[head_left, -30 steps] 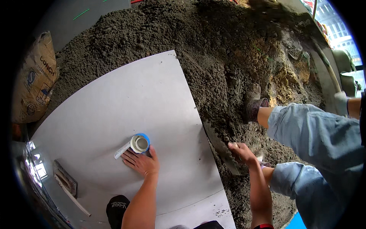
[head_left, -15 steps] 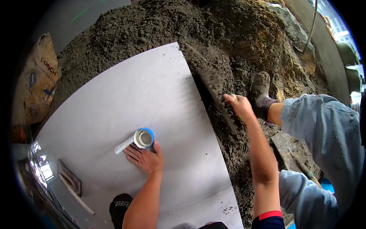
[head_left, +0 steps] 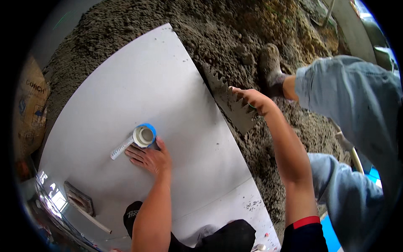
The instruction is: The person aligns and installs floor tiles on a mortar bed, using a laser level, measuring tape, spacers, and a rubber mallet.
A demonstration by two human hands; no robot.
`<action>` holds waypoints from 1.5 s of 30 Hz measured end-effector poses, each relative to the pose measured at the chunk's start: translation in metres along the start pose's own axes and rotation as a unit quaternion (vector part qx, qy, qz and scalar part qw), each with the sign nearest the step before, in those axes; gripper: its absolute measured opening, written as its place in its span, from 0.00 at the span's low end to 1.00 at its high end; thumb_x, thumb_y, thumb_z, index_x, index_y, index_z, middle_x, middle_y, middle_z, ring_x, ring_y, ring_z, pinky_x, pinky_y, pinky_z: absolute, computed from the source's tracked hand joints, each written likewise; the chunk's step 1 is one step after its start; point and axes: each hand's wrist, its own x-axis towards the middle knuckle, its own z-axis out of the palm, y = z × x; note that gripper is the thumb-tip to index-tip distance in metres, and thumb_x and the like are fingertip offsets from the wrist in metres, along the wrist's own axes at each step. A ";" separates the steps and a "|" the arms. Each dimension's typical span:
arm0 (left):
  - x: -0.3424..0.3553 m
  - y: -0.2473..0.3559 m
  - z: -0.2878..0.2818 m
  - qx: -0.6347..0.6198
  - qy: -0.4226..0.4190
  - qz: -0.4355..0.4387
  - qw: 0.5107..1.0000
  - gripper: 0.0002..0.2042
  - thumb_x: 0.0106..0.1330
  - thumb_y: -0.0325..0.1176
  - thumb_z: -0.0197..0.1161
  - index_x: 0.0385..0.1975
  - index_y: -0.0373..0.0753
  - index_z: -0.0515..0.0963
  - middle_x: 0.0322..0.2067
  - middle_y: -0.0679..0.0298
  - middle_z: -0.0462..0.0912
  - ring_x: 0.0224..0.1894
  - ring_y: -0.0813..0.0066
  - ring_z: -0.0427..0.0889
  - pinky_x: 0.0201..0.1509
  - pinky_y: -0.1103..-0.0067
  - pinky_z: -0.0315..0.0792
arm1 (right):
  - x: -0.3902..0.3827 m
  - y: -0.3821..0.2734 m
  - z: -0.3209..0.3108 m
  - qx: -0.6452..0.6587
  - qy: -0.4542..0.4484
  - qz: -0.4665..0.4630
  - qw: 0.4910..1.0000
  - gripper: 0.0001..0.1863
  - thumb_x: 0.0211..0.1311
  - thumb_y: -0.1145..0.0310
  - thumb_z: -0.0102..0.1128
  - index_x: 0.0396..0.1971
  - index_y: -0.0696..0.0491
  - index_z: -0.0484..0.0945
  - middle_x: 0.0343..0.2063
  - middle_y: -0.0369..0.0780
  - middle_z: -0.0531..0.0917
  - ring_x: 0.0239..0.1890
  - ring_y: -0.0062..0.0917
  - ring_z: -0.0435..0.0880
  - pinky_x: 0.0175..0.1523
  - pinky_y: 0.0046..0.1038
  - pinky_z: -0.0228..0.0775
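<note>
My left hand (head_left: 149, 158) lies flat on a large white slab (head_left: 184, 101), its fingers stretched out. Just beyond it, against the thumb and fingers, is a round white thing with a blue rim (head_left: 145, 135) and a marked white strip sticking out toward the left. At the slab's right edge my right hand (head_left: 255, 101) is closed on a notched trowel (head_left: 233, 105). The trowel's toothed side points right, and its blade, smeared with grey mortar, is tilted along the edge. Its handle is mostly hidden by the hand and blade.
Rough grey mortar (head_left: 218, 33) surrounds the slab's far and right sides. A co-worker's muddy boot (head_left: 270, 69) and jeans (head_left: 344, 92) are close on the right. A rectangular float (head_left: 79, 198) lies on the left, near a brown paper sack (head_left: 31, 109). A wooden-handled tool (head_left: 357, 161) shows between the jeans legs.
The view has shifted, moving the slab up and left in the picture. The trowel has turned, bringing its teeth into sight by the slab's edge. My left hand stays flat beside the round thing.
</note>
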 end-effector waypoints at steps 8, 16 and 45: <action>-0.003 0.000 0.007 -0.009 0.015 0.016 1.000 0.52 0.70 0.68 0.41 0.74 0.22 0.39 0.75 0.33 0.36 0.78 0.36 0.35 0.78 0.49 0.36 | -0.067 0.181 -0.001 -0.019 0.117 0.036 0.992 0.39 0.56 0.31 0.65 0.39 0.59 0.85 0.24 0.36 0.79 0.25 0.22 0.72 0.28 0.27 0.64; 0.003 -0.007 0.012 0.010 0.042 0.022 0.999 0.51 0.70 0.69 0.40 0.75 0.26 0.38 0.77 0.37 0.34 0.79 0.39 0.35 0.78 0.51 0.38 | -0.175 0.235 0.002 0.111 0.144 0.189 0.965 0.35 0.60 0.32 0.63 0.44 0.52 0.80 0.26 0.34 0.78 0.23 0.18 0.70 0.25 0.23 0.59; -0.004 -0.008 0.014 -0.014 0.054 0.043 0.997 0.51 0.69 0.67 0.46 0.74 0.23 0.43 0.76 0.34 0.38 0.78 0.38 0.38 0.78 0.50 0.39 | -0.226 0.335 0.031 0.089 0.201 0.103 0.970 0.25 0.69 0.42 0.60 0.32 0.53 0.80 0.21 0.31 0.75 0.23 0.17 0.72 0.28 0.26 0.64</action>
